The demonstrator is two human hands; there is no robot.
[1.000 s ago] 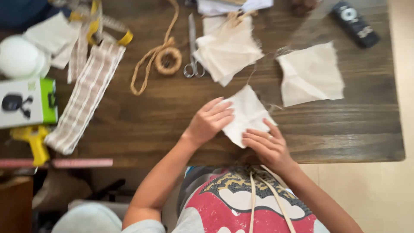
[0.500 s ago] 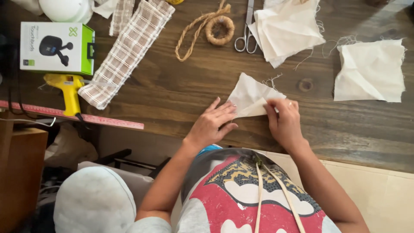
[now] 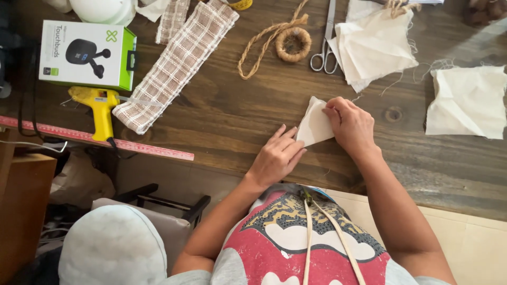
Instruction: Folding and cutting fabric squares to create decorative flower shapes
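On the wooden worktop [image 3: 227, 113] lie a green-and-white box [image 3: 87, 53], a yellow glue gun [image 3: 97, 105], a checked woven strip [image 3: 177, 66], a coil of twine [image 3: 293, 43], scissors [image 3: 326, 45], a stack of cream cloth squares [image 3: 372, 50] and a single cream square [image 3: 467, 103]. A pink ruler [image 3: 95, 140] lines the edge.

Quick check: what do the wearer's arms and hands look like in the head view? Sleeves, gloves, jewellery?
Both arms are bare from the short grey sleeves down. No gloves, and no watch, bracelet or rings are visible on the left hand or the right hand. The shirt is red on the front with a pale graphic print. Two cream cords hang down the chest.
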